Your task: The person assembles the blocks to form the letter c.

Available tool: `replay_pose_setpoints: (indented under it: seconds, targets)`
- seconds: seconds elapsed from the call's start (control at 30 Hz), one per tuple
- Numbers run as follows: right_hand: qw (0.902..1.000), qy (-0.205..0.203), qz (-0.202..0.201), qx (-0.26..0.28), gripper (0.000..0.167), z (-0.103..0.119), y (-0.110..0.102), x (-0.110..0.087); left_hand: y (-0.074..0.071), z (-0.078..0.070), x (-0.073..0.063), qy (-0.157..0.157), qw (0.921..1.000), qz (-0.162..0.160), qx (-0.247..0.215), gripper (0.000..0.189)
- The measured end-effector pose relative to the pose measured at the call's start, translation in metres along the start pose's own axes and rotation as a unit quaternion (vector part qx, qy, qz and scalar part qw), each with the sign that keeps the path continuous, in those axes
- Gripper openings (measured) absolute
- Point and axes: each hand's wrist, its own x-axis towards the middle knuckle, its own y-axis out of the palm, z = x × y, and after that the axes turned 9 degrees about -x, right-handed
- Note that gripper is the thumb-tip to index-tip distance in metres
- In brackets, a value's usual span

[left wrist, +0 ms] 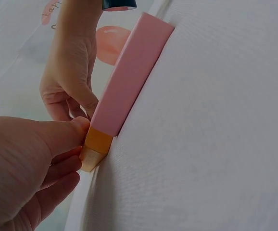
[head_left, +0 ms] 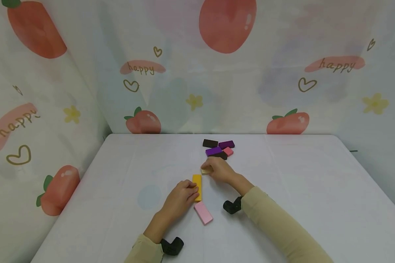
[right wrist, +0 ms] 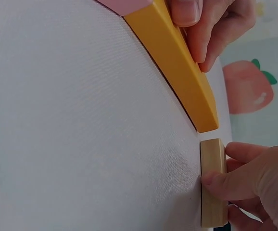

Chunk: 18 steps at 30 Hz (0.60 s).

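Note:
My left hand [head_left: 181, 197] pinches a yellow-orange wooden block [head_left: 196, 179] lying flat, its fingertips at the block's left side and over it. With thumb and fingers on opposite sides, my right hand [head_left: 218, 170] grips a plain wood-coloured block [right wrist: 213, 163] on the white surface. A narrow gap parts this block from the far end of the yellow one [right wrist: 182, 77]. At the yellow block's near end lies a light pink block [head_left: 203, 213], angled toward the right; in the left wrist view the pink block [left wrist: 132, 74] hides most of the yellow one.
Beyond the right hand lies a loose group of blocks: a black one [head_left: 210, 143], a dark purple one [head_left: 226, 144], a violet one [head_left: 213, 151], a coral one [head_left: 228, 151] and another black one [head_left: 221, 155]. A patterned cloth wall [head_left: 233, 95] stands behind the white table [head_left: 283, 182].

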Motion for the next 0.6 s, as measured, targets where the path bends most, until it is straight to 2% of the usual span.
replay_pose_setpoints:
  seconds: [0.6]
  targets:
    - [0.9991, -0.013, 0.009, 0.038, 0.031, -0.0094, 0.004, 0.0029, 0.0004, -0.0007, 0.0005, -0.016, 0.9998, 0.006, 0.002, 0.028]
